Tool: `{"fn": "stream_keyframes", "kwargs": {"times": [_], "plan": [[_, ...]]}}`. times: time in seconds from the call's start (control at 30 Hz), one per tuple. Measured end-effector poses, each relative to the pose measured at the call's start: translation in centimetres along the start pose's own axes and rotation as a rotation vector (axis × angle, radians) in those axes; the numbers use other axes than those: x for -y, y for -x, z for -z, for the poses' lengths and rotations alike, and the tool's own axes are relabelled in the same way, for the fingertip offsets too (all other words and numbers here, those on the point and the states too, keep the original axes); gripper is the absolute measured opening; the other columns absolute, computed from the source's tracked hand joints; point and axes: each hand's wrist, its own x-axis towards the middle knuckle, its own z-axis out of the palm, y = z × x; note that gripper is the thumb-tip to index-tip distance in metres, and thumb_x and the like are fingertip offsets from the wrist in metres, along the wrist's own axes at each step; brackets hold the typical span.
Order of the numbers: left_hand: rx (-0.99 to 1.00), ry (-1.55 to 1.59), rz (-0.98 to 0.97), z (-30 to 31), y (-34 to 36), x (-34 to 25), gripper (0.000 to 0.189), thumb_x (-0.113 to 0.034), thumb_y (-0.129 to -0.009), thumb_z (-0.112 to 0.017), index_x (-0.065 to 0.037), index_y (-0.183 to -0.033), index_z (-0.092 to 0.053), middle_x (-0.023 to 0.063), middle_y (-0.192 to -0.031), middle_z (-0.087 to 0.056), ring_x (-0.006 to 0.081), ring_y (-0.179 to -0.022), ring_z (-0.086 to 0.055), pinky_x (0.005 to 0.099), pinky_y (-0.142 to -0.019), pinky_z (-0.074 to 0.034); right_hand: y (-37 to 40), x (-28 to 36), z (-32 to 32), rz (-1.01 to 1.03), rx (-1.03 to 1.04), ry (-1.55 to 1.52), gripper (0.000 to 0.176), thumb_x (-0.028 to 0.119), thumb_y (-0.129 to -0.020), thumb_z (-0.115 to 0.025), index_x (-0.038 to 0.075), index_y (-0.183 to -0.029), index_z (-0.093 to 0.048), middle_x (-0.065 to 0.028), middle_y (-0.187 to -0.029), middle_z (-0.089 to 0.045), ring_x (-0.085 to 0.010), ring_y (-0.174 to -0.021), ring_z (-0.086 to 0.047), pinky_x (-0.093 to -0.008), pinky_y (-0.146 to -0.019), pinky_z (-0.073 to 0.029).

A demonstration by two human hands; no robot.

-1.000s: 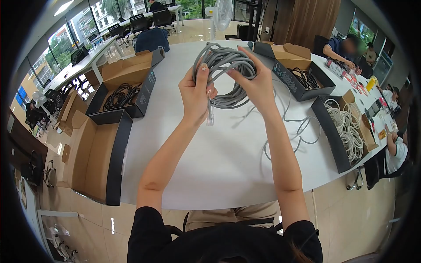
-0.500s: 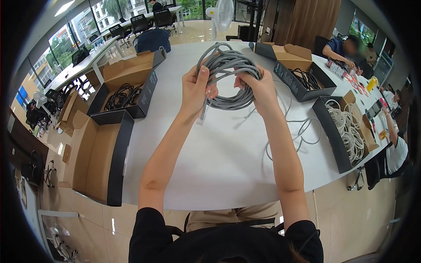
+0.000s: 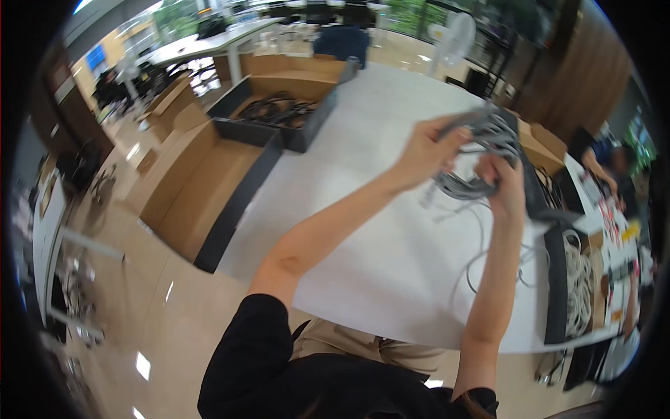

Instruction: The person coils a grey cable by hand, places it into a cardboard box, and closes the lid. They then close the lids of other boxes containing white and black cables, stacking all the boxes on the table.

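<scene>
Got my left hand (image 3: 424, 155) and right hand (image 3: 507, 184) curled closed around opposite sides of the gray coil (image 3: 493, 142), probably so its loops don't slip, white table (image 3: 380, 262) beneath it.

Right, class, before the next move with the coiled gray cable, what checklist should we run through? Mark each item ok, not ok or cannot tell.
1. Left hand grips the gray coil: ok.
2. Right hand grips it too: ok.
3. Coil lifted off the table: ok.
4. Table free of loose cable: not ok, some lies near the right forearm.
5. Loose cable separate from the coil: cannot tell, blurred.
</scene>
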Motion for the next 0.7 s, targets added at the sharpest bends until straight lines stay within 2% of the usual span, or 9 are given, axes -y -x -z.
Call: {"fn": "stream_keyframes", "kwargs": {"times": [0.1,0.17,0.23,0.27,0.37,0.47,0.57,0.6,0.7], "plan": [[0.029,-0.112,-0.017,-1.0,0.4,-1.1,0.043,-0.013,-0.084,-0.061,-0.001,-0.124,-0.049,0.0005,-0.068,-0.058,0.0044,-0.051,-0.047,0.0204,-0.046,-0.040,-0.3,-0.2,1.0,-0.042,0.059,-0.109,0.006,0.004,-0.080,-0.052,-0.001,-0.077,-0.054,-0.0019,-0.052,-0.045,-0.0099,-0.048,-0.040,-0.0242,-0.054,-0.037],[0.022,-0.189,-0.263,-1.8,0.3,-0.7,0.046,-0.010,-0.081,-0.064,0.000,-0.123,-0.049,0.0036,-0.078,-0.062,0.0035,-0.054,-0.050,0.0193,-0.047,-0.040,-0.1,0.1,1.6,-0.028,0.066,-0.067,0.009,0.004,-0.079,-0.055,-0.002,-0.085,-0.055,-0.0036,-0.065,-0.053,-0.0101,-0.059,-0.049,-0.0239,-0.062,-0.042],[0.002,-0.252,-0.371,-2.1,0.6,-1.5,0.048,-0.008,-0.078,-0.067,0.001,-0.122,-0.050,0.0061,-0.087,-0.065,0.0025,-0.058,-0.051,0.0183,-0.048,-0.040,-0.1,0.3,0.9,0.047,-0.059,0.055,0.027,0.007,-0.077,-0.060,-0.002,-0.101,-0.053,-0.0058,-0.083,-0.057,-0.0127,-0.075,-0.054,-0.0253,-0.074,-0.043],[-0.018,-0.276,-0.360,-2.1,0.9,-2.0,0.049,-0.008,-0.077,-0.068,0.001,-0.122,-0.050,0.0070,-0.091,-0.065,0.0020,-0.059,-0.052,0.0178,-0.048,-0.040,0.0,0.5,0.5,0.088,-0.131,0.114,0.037,0.009,-0.076,-0.063,-0.003,-0.109,-0.053,-0.0069,-0.091,-0.059,-0.0141,-0.083,-0.057,-0.0260,-0.079,-0.044],[-0.074,-0.251,-0.198,-2.1,1.8,-3.9,0.047,-0.009,-0.077,-0.069,0.001,-0.119,-0.051,0.0059,-0.094,-0.065,0.0008,-0.059,-0.051,0.0169,-0.048,-0.040,0.7,2.8,-2.4,0.225,0.141,0.257,0.066,0.013,-0.071,-0.069,0.003,-0.130,-0.040,-0.0086,-0.117,-0.054,-0.0182,-0.107,-0.052,-0.0292,-0.096,-0.037],[-0.159,-0.159,-0.085,-1.8,2.2,-5.4,0.043,-0.010,-0.076,-0.070,0.000,-0.114,-0.055,0.0012,-0.085,-0.063,0.0006,-0.056,-0.048,0.0163,-0.047,-0.037,1.5,3.8,-3.7,0.269,0.130,0.408,0.078,0.018,-0.069,-0.071,0.009,-0.137,-0.034,-0.0103,-0.128,-0.048,-0.0229,-0.117,-0.046,-0.0340,-0.101,-0.031],[-0.264,-0.164,-0.060,-0.8,2.0,-5.9,0.042,-0.013,-0.076,-0.071,-0.002,-0.113,-0.056,-0.0017,-0.079,-0.062,0.0008,-0.051,-0.044,0.0167,-0.044,-0.035,1.8,4.2,-3.7,0.350,0.016,0.476,0.071,0.019,-0.072,-0.068,0.011,-0.136,-0.036,-0.0122,-0.132,-0.044,-0.0252,-0.123,-0.040,-0.0371,-0.102,-0.030],[-0.302,-0.177,-0.054,-0.2,1.9,-6.1,0.042,-0.014,-0.075,-0.072,-0.002,-0.112,-0.056,-0.0017,-0.079,-0.061,0.0012,-0.052,-0.045,0.0170,-0.044,-0.035,1.9,4.9,-3.5,0.335,0.022,0.488,0.062,0.021,-0.078,-0.063,0.009,-0.134,-0.039,-0.0125,-0.133,-0.044,-0.0270,-0.126,-0.037,-0.0387,-0.101,-0.031],[-0.472,-0.236,0.001,1.9,1.5,-8.2,0.038,-0.017,-0.074,-0.073,-0.004,-0.107,-0.058,-0.0008,-0.081,-0.061,0.0033,-0.055,-0.048,0.0189,-0.046,-0.038,2.0,6.4,-1.6,0.271,0.045,0.498,0.053,0.023,-0.083,-0.059,0.007,-0.131,-0.042,-0.0118,-0.132,-0.045,-0.0255,-0.125,-0.038,-0.0363,-0.099,-0.033]]}}
